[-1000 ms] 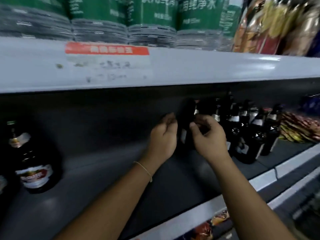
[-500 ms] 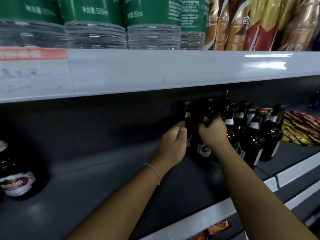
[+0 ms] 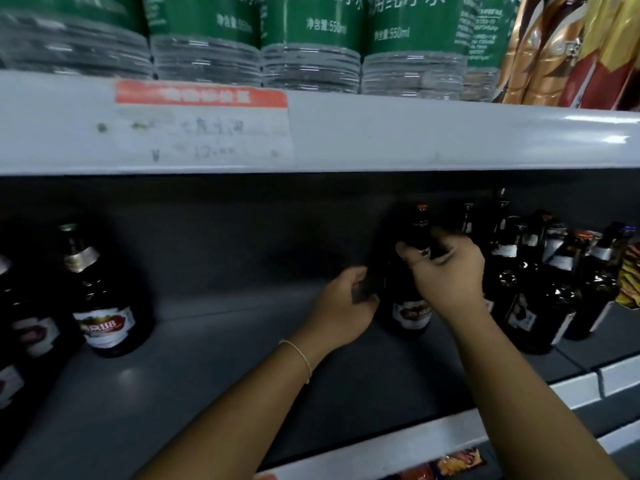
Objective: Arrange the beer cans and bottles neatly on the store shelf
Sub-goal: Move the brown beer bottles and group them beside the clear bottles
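Observation:
A dark beer bottle (image 3: pixel 414 306) with a red-and-white label stands on the grey store shelf (image 3: pixel 214 368). My right hand (image 3: pixel 446 271) is closed around its neck and shoulder. My left hand (image 3: pixel 343 306) cups the bottle's lower left side, fingers curled against it. To the right stands a cluster of several dark beer bottles (image 3: pixel 543 289). At the far left, a big dark bottle (image 3: pixel 104 299) with a red-and-white label stands beside two more that the frame edge cuts off.
The white shelf lip (image 3: pixel 381 133) with a red price tag (image 3: pixel 201 97) hangs low overhead. Green-labelled water bottles (image 3: pixel 311 39) and snack bags (image 3: pixel 571 50) sit above. Yellow snack packets (image 3: pixel 628 282) lie at far right. Grey shelf floor lies open between the bottle groups.
The view has swung left, bringing the left bottles back in. My right hand has risen onto the bottle's neck and my left hand has dropped lower on its side.

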The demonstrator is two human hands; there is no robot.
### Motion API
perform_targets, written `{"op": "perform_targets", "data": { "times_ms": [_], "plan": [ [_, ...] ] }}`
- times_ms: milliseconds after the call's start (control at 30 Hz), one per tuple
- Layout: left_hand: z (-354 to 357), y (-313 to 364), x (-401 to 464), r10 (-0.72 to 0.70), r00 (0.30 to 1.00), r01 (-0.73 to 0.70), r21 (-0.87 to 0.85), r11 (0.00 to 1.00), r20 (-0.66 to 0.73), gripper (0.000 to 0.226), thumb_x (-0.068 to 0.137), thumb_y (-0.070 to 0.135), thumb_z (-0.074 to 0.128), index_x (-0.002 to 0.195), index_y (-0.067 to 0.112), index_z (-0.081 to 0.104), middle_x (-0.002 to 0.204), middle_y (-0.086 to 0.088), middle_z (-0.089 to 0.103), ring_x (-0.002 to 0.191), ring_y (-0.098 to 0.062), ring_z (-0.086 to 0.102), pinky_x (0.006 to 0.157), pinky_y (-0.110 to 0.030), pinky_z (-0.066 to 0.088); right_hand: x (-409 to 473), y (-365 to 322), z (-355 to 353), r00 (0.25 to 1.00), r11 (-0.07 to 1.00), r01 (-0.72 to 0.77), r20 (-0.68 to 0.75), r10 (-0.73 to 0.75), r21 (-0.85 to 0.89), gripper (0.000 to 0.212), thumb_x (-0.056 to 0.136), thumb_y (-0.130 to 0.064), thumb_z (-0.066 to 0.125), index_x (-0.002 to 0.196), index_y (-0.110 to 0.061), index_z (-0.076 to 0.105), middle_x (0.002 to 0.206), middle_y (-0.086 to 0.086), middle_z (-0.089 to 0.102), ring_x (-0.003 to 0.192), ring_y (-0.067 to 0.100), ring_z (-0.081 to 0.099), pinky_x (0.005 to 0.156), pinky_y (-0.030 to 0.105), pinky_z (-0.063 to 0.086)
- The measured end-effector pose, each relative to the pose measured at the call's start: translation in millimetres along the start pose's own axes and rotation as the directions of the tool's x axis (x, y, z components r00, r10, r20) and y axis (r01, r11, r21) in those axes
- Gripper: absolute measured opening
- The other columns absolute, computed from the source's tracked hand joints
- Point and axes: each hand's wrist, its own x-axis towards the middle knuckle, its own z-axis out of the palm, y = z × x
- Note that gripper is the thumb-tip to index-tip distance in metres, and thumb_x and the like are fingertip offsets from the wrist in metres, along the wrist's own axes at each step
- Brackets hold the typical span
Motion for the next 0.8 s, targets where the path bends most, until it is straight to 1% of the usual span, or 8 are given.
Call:
{"op": "perform_targets", "data": {
  "times_ms": [67,233,333,400,500,567,733,800],
  "plan": [
    [-15,-7,-13,-0.027,1.000,0.027,-0.036,0.999,0.003,0.051,0.094,0.019,0.057,0.142,0.022,0.038,0.123,0.017,0.044,0.112,0.003,0.042,0.092,-0.013,0.034,-12,-26,7,0.999,0.997,-0.009,0.044,0.006,0.082,0.019,0.075,-0.027,0.083,0.083,-0.012,0.074,0.078,0.005,0.074,0.079,0.021,0.072,0.077,0.041,0.060],
    [-68,-25,-54,-0.009,1.000,0.005,-0.169,0.986,-0.028,0.061,0.089,0.014,0.064,0.142,0.027,0.036,0.137,0.013,0.046,0.124,0.000,0.047,0.106,-0.024,0.040,-48,-80,43,0.983,0.965,-0.083,0.179,0.039,0.248,0.015,0.073,-0.016,0.085,0.066,-0.013,0.072,0.065,0.010,0.072,0.062,0.021,0.069,0.065,0.048,0.061],
    [-104,-33,-81,0.027,0.999,-0.035,-0.187,0.982,-0.044,0.058,0.086,0.010,0.068,0.130,0.036,0.042,0.126,0.024,0.054,0.111,0.011,0.053,0.090,-0.010,0.046,-75,-104,72,0.970,0.950,-0.098,0.240,0.025,0.297,0.017,0.071,-0.018,0.085,0.069,-0.008,0.072,0.060,0.008,0.069,0.057,0.016,0.063,0.058,0.041,0.057],
    [-126,-40,-99,0.059,0.996,-0.069,-0.149,0.986,-0.071,0.056,0.083,0.011,0.072,0.118,0.045,0.045,0.114,0.026,0.061,0.106,0.010,0.057,0.085,-0.011,0.047,-95,-120,90,0.963,0.944,-0.106,0.267,0.019,0.313,0.023,0.070,-0.020,0.086,0.067,-0.005,0.069,0.053,0.004,0.060,0.053,0.013,0.056,0.053,0.032,0.050],
    [-153,-53,-123,0.074,0.987,-0.088,-0.092,0.992,-0.143,0.060,0.078,0.016,0.077,0.123,0.042,0.046,0.119,0.015,0.063,0.112,0.000,0.059,0.095,-0.024,0.049,-122,-144,116,0.956,0.936,-0.115,0.294,0.014,0.332,0.027,0.071,-0.019,0.086,0.058,-0.012,0.063,0.048,-0.002,0.053,0.046,0.006,0.054,0.048,0.025,0.049],
    [-169,-62,-137,0.081,0.977,-0.098,-0.075,0.992,-0.198,0.065,0.076,0.021,0.079,0.130,0.036,0.045,0.121,0.014,0.063,0.114,-0.004,0.059,0.099,-0.032,0.049,-138,-159,132,0.951,0.934,-0.110,0.309,0.000,0.340,0.022,0.071,-0.019,0.086,0.065,-0.011,0.067,0.050,0.002,0.057,0.048,0.008,0.058,0.052,0.030,0.055],
    [-205,-81,-163,0.086,0.934,-0.097,-0.015,0.995,-0.346,0.062,0.075,0.020,0.080,0.125,0.035,0.047,0.116,0.017,0.065,0.109,-0.001,0.061,0.097,-0.030,0.049,-171,-192,168,0.924,0.906,-0.138,0.382,-0.029,0.401,0.020,0.075,-0.015,0.084,0.066,-0.017,0.067,0.047,-0.007,0.056,0.053,0.011,0.065,0.058,0.033,0.059],
    [-216,-86,-171,0.087,0.915,-0.100,-0.011,0.995,-0.394,0.064,0.075,0.019,0.080,0.129,0.028,0.047,0.118,0.014,0.065,0.111,-0.002,0.060,0.098,-0.033,0.049,-181,-202,182,0.920,0.901,-0.140,0.391,-0.036,0.412,0.019,0.076,-0.016,0.083,0.068,-0.010,0.067,0.048,0.001,0.058,0.055,0.018,0.068,0.058,0.036,0.061]
  ]
}}
